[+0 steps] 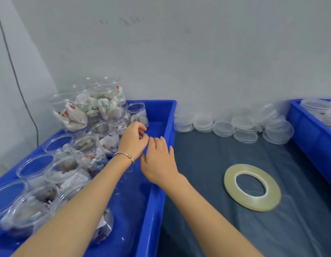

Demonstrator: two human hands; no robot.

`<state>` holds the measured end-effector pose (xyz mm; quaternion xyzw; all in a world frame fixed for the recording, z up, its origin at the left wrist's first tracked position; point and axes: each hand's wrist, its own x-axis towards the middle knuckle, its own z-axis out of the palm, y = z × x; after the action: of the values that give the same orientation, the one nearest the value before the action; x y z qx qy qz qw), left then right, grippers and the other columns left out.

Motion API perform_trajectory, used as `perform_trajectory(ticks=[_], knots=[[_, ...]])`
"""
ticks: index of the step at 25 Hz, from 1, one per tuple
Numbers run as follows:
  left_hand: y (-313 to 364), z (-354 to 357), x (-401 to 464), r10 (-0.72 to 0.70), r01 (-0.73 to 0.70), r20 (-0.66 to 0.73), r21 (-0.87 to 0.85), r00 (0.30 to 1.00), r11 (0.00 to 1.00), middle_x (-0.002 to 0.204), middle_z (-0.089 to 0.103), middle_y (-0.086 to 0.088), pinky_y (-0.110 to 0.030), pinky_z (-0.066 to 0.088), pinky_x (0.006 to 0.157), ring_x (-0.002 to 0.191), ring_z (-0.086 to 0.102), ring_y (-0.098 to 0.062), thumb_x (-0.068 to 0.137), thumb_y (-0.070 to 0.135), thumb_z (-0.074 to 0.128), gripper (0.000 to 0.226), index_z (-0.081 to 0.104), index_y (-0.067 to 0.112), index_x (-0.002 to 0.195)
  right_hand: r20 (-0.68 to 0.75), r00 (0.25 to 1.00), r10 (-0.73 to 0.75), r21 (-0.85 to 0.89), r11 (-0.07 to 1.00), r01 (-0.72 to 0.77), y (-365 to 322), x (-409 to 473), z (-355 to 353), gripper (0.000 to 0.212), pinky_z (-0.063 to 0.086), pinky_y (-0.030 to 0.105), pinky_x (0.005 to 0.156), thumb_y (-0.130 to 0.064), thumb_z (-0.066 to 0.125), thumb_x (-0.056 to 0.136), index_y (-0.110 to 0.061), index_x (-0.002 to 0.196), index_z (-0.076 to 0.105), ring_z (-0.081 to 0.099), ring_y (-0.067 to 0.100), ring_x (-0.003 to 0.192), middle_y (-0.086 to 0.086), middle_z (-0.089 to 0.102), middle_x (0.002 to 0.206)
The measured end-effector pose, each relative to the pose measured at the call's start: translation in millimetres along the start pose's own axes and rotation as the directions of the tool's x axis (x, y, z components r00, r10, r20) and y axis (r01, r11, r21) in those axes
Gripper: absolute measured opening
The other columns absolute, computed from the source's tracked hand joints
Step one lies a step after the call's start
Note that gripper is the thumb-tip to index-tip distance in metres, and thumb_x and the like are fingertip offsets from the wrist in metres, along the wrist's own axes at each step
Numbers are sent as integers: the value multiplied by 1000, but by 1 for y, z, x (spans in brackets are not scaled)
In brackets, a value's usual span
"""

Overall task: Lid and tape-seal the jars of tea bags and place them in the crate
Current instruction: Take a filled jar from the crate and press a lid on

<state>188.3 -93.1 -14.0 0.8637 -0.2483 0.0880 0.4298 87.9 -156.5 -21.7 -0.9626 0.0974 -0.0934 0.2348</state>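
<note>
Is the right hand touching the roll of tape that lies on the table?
Apart. The head view shows the right hand over the left blue crate, and a wide strip of dark table cover lies bare between it and the roll of tape.

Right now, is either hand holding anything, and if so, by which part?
Nothing visible is held. Both hands hover over the left crate; the left hand has curled fingers, the right hand is relaxed. Neither touches a jar or the tape.
</note>
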Motion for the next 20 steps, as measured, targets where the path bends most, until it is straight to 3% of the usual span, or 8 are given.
perform_trajectory(ticks=[2,4,6,9,12,15,17,20], knots=[[-19,-11,9,81,-83,29,102,996,991,101,56,-7,-13,38,78,90,53,-18,82,-5,58,20,56,1,102,76,997,22,-91,996,-15,-2,4,8,58,6,47,118,-27,33,101,-1,147,12,-6,26,147,9,15,155],[-32,-24,27,125,-106,-79,212,989,972,107,56,-15,-25,40,86,102,53,-28,81,-4,60,27,55,-3,108,108,994,20,-162,987,-2,0,7,10,59,4,47,119,-27,34,101,1,147,10,-9,27,146,10,15,155],[-41,-38,46,130,-40,-225,364,966,931,121,51,-22,-42,40,91,113,48,-37,81,1,61,41,49,-1,120,126,992,15,-152,988,5,1,7,9,58,6,46,119,-26,34,101,0,147,11,-10,27,146,10,17,154],[-46,-54,72,114,85,-384,465,916,881,128,40,-24,-53,44,87,114,44,-41,83,8,61,57,38,13,135,134,991,8,-143,990,11,0,7,9,58,7,46,119,-26,34,101,-1,148,10,-11,26,146,9,17,154],[-44,-63,99,-21,221,-415,439,910,871,134,30,-21,-52,41,85,115,36,-41,85,22,65,66,29,30,140,132,991,1,-144,989,18,0,6,8,58,9,45,118,-26,34,101,-1,148,11,-10,26,146,10,17,153],[-50,-65,118,-211,324,-342,321,916,890,146,16,-16,-48,34,100,123,29,-44,86,33,63,63,31,33,140,138,990,-1,-138,990,21,1,6,8,58,11,46,118,-27,34,101,-1,147,13,-9,27,146,11,20,153],[-54,-68,125,-231,333,-328,297,916,895,148,16,-16,-46,35,102,121,38,-46,87,32,63,54,38,27,134,143,990,0,-138,990,20,1,7,9,57,12,46,118,-27,35,100,0,147,15,-9,27,146,12,21,152],[-49,-66,131,-154,247,-354,233,923,941,136,35,-21,-40,40,94,105,55,-41,89,21,63,36,46,12,119,139,990,-4,-139,990,24,2,8,9,57,12,46,118,-28,35,100,0,146,16,-8,28,146,13,23,151]])
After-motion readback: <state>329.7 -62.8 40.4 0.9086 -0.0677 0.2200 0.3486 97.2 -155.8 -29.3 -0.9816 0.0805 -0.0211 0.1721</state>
